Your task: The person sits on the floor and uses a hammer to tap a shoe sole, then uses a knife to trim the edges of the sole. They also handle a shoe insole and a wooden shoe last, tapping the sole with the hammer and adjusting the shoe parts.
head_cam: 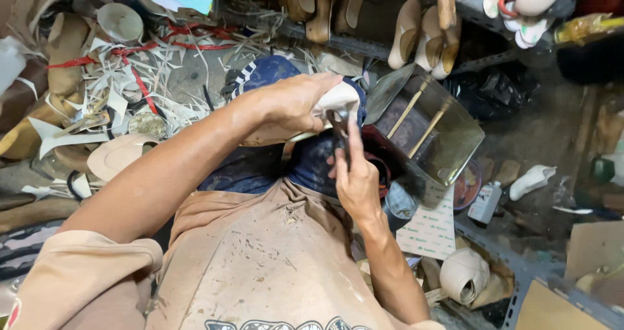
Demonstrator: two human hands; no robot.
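My left hand (296, 102) grips a cream-coloured shoe upper on its last (341, 98), held over my knee, which is covered in dark blue cloth. My right hand (354, 177) is closed around a dark metal tool (340, 130) like pincers. The tool's jaws point up and touch the cream edge of the shoe just below my left hand's fingers. My tan shirt fills the lower middle of the view.
A metal tin (448, 138) with two sticks in it stands just right of my hands. Leather scraps and red strips (140, 70) litter the left. Wooden lasts (416, 38) hang at the top. A roll of tape (463, 275) and a small bottle (485, 202) lie at the right.
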